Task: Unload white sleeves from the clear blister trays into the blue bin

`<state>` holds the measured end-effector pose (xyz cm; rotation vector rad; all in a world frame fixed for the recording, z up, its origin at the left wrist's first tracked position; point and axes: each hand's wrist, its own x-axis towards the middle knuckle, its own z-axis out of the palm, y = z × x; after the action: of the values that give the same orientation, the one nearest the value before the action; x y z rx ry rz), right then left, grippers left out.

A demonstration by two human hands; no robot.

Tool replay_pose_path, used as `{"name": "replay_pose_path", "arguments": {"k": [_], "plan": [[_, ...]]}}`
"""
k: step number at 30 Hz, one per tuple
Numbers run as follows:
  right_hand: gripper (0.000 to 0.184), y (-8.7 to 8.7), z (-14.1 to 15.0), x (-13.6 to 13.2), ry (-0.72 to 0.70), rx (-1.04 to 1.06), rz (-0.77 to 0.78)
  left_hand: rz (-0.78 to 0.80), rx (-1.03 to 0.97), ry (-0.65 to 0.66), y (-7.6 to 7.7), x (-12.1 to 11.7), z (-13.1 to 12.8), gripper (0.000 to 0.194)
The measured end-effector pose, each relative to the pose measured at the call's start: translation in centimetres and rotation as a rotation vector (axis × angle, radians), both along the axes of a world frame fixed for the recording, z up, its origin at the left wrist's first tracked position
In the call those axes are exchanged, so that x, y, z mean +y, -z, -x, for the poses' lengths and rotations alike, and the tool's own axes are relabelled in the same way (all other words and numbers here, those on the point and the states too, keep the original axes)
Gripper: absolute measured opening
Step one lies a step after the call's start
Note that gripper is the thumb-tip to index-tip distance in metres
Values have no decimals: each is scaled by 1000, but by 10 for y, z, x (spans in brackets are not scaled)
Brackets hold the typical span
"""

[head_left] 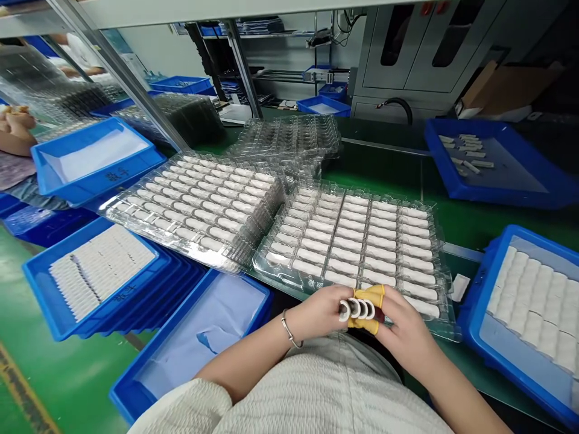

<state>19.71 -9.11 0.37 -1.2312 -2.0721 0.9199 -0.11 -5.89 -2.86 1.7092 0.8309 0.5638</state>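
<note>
Tubes (355,308), at least four short white ones, sit in a row at the near edge of the scene, in front of the person's shirt (312,392), hollow ends in view. The left hand (319,310) pinches them from the left; the right hand (404,319), with yellow finger covers (370,293), presses in from the right, its undersides hidden. A loosened pinch or a slick cover could let one slip and drop, and squeezing too hard might chip a rim if the material is brittle. Just beyond, a clear tray (289,272) holds rows of similar white pieces; a knuckle catching its near edge could jolt some from their pockets. On the right, a careless elbow could bump the blue bin (477,301) of white pieces. On the left, a stack of filled trays (208,256) stands close beside the tray, so a sideways shove could shift both. Farther back, loosely piled clear trays (289,138) look liable to slide if knocked.
</note>
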Motion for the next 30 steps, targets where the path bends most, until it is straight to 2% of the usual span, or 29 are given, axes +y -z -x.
{"name": "replay_pose_path", "arguments": {"k": [8, 13, 18, 22, 30], "plan": [[19, 6, -1, 1, -9, 7, -6, -59, 73, 13, -4, 1, -1, 13], [22, 1, 2, 0, -28, 2, 0, -78, 124, 73, -8, 3, -4, 8], [14, -3, 4, -1, -50, -23, 11, -70, 90, 129, -10, 4, -4, 9], [17, -3, 6, -1, -23, -5, -30, -65, 58, 109, -12, 4, -3, 11], [11, -4, 10, -3, 1, -42, -60, -33, 82, 82, -14, 3, -3, 20]]}}
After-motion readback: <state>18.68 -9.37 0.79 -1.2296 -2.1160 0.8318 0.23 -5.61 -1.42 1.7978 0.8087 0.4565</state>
